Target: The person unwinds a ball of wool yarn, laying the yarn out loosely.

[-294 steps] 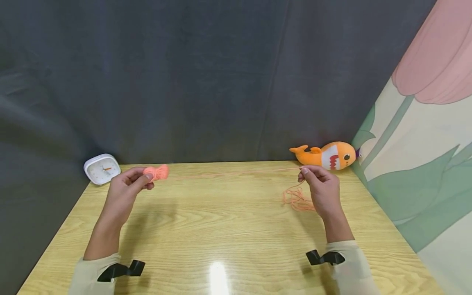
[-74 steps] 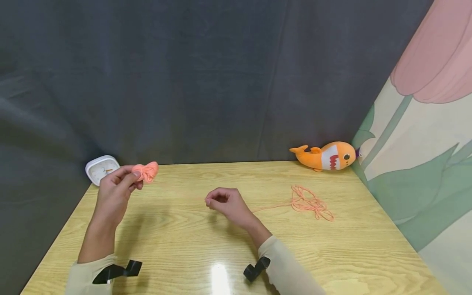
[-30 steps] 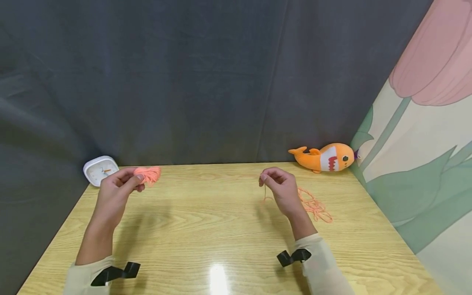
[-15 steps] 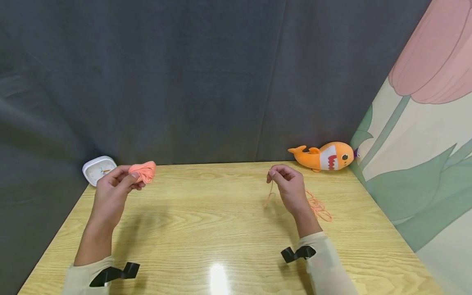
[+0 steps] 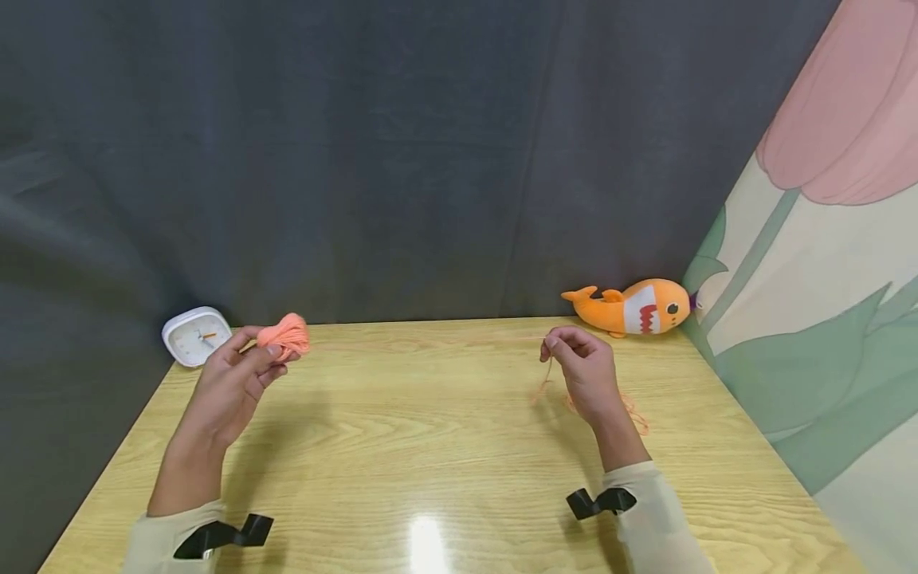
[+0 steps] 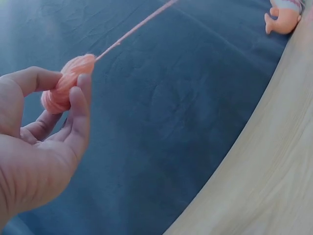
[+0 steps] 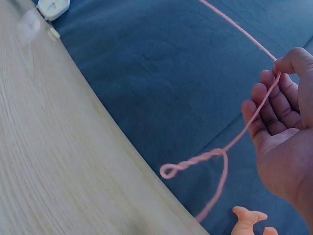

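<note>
A small wound bundle of coral-pink yarn is pinched between the thumb and fingers of my left hand, raised over the table's left side. From the bundle a single strand runs taut across to my right hand. There the thumb and fingertips pinch that yarn strand. Below the right hand the strand hangs slack, with a twisted loop in it in the right wrist view. Loose yarn lies in a tangle on the table, partly hidden behind the right hand and wrist.
A white clock stands at the back left corner of the wooden table. An orange plush shark lies at the back right. Behind the table hangs a dark curtain; a painted wall is on the right.
Earlier the right hand was near the table's middle; it has since moved right, drawing the strand straight. The left hand keeps the bundle, which has turned a little. The loose tangle looks smaller and more hidden.
</note>
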Available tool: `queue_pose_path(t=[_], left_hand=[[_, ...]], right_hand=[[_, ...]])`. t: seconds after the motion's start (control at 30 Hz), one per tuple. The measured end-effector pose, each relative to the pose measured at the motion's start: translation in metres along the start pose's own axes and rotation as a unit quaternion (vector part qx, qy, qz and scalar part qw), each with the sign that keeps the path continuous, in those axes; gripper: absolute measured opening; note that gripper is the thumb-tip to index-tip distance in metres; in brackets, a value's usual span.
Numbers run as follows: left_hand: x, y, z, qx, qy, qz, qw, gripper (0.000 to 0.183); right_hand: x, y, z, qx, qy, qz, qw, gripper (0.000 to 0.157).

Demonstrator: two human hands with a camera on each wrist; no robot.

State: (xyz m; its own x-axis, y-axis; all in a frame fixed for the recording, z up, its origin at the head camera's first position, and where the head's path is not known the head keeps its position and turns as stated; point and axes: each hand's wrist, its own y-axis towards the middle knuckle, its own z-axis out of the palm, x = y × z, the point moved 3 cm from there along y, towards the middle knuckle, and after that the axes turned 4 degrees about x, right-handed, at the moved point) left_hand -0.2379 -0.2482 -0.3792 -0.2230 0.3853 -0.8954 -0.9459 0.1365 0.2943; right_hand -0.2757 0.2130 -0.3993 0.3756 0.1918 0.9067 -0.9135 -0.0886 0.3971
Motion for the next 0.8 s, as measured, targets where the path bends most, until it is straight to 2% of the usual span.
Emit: queue_pose_path(t=[0.07, 0.17, 0.4, 0.57, 0.7, 0.8], left_hand=[[0.002, 0.000, 0.001, 0.016, -0.020, -0.008, 0.9996, 0.023], [0.006, 0.002, 0.004, 0.027, -0.023, -0.026, 0.9990, 0.021], [0.014, 0.004, 0.010, -0.001, 0.060, -0.096, 0.9936, 0.011], [0.013, 0.006, 0.011, 0.002, 0.073, -0.114, 0.9908, 0.027], [0.014, 0.006, 0.013, 0.033, 0.094, -0.124, 0.9872, 0.049], [0.016, 0.006, 0.016, 0.082, 0.114, -0.124, 0.9823, 0.059]], right_hand=[[0.000, -0.001, -0.001, 0.000, 0.001, 0.001, 1.000, 0.014], [-0.001, -0.001, -0.001, -0.002, -0.002, 0.003, 1.000, 0.013], [-0.001, -0.003, -0.003, -0.013, -0.005, 0.008, 1.000, 0.012], [0.000, -0.004, -0.006, -0.026, -0.002, 0.008, 1.000, 0.014], [0.000, -0.004, -0.006, -0.027, -0.001, 0.007, 1.000, 0.013], [0.001, -0.004, -0.006, -0.028, -0.001, 0.009, 1.000, 0.013]])
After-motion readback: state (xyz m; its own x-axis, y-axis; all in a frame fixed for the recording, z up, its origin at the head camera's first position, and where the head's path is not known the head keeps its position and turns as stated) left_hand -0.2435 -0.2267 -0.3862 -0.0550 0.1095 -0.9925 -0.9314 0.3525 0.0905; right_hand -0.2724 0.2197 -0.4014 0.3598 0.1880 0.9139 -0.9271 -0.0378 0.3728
